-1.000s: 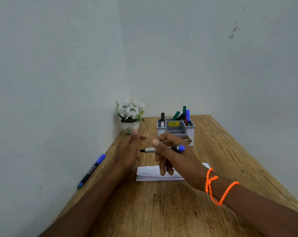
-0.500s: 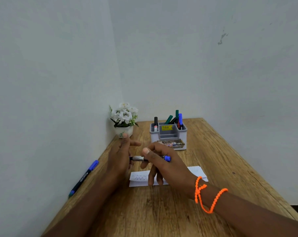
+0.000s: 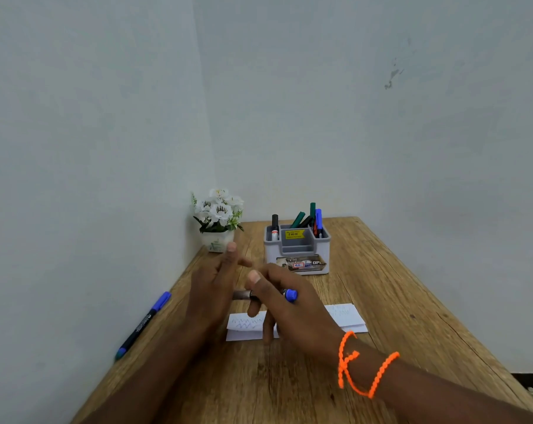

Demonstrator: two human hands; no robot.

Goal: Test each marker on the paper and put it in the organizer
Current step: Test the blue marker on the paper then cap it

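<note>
Above paper (image 3: 344, 313), hands (image 3: 285, 304) around marker (image 3: 289, 294).

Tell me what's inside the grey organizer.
The grey plastic organizer holds one black-capped marker at left and green, black and blue markers at right; their lower ends are hidden.

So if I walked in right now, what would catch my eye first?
Probably the two hands in the middle of the wooden table: the right hand, with an orange bracelet at its wrist, grips a blue-ended marker above the scribbled paper, while the left hand is open beside it. Behind stand a grey organizer with markers and a small white flower pot.
</note>
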